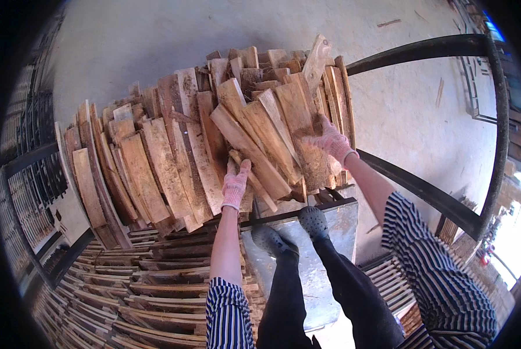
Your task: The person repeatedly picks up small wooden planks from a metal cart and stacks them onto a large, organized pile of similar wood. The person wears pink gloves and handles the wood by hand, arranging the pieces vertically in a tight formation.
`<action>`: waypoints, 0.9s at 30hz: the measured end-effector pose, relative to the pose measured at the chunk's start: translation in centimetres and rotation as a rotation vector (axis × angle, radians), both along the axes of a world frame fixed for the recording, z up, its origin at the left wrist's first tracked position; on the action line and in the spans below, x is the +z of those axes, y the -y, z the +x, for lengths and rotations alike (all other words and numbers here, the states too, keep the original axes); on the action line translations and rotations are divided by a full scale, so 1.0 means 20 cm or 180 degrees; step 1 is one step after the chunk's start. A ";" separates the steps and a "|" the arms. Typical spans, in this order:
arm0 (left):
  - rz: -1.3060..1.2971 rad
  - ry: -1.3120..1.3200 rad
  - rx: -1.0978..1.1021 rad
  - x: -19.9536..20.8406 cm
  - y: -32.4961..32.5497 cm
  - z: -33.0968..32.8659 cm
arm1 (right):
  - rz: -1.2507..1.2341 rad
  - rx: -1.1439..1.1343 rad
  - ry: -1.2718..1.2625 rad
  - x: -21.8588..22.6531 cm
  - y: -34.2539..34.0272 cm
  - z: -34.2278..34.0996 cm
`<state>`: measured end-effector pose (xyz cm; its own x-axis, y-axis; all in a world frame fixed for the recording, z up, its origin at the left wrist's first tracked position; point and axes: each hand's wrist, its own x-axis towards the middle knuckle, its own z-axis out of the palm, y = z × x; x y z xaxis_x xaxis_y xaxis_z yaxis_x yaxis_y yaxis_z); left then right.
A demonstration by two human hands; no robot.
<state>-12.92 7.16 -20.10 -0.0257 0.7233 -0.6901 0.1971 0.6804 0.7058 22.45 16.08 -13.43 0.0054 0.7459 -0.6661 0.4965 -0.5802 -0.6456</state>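
While pale concrete floor fills the far half of the view, a black metal frame arcs over the right side and drops toward the near right, with a second bar running diagonally below it. Spread across the middle is a big fan-shaped pile of rough wooden slabs, leaning edge to edge from the left round to the far centre, their bark sides showing. Near and to the left lie flat stacks of thin boards in rows. A grey metal platform sits under the person, whose two dark shoes stand on it just short of the pile. Both hands wear pinkish knit gloves and come out of striped sleeves. A bundle of slabs at the right-centre of the pile, tilted up to the far side, is held between them. The right hand lies over the bundle's right face, fingers spread and pressed against the wood. The left hand is under the bundle's near left end, fingers together and pushed up against a slab, palm hidden, so whether it wraps round one I cannot tell.
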 end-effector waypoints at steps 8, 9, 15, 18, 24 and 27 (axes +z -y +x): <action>-0.0408 0.0688 0.0373 0.08 -0.02 -0.07 | -0.0510 -0.0578 0.0055 -0.02 0.38 -0.24; -0.0291 0.0637 0.0523 -0.02 0.01 -0.42 | -0.0194 0.0204 0.0593 0.03 0.34 -0.49; -0.0503 0.0995 0.0174 0.26 -0.05 -0.06 | 0.0014 -0.1128 -0.0844 0.05 0.44 -0.32; -0.0468 0.2211 0.0898 0.36 0.12 0.01 | -0.0215 -0.1467 -0.1554 0.01 0.49 -0.23; 0.0362 0.2626 0.0730 -0.04 0.29 0.09 | -0.0869 -0.1640 -0.2027 -0.13 0.45 -0.01; -0.0071 0.3672 0.1439 0.00 0.24 0.05 | -0.0820 -0.1417 -0.1828 -0.09 0.47 -0.12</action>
<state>-11.91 2.30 -20.09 0.3609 0.7953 -0.4871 -0.7872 0.5398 0.2982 20.14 6.72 -15.33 -0.1305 0.5754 -0.8074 -0.1912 -0.8137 -0.5489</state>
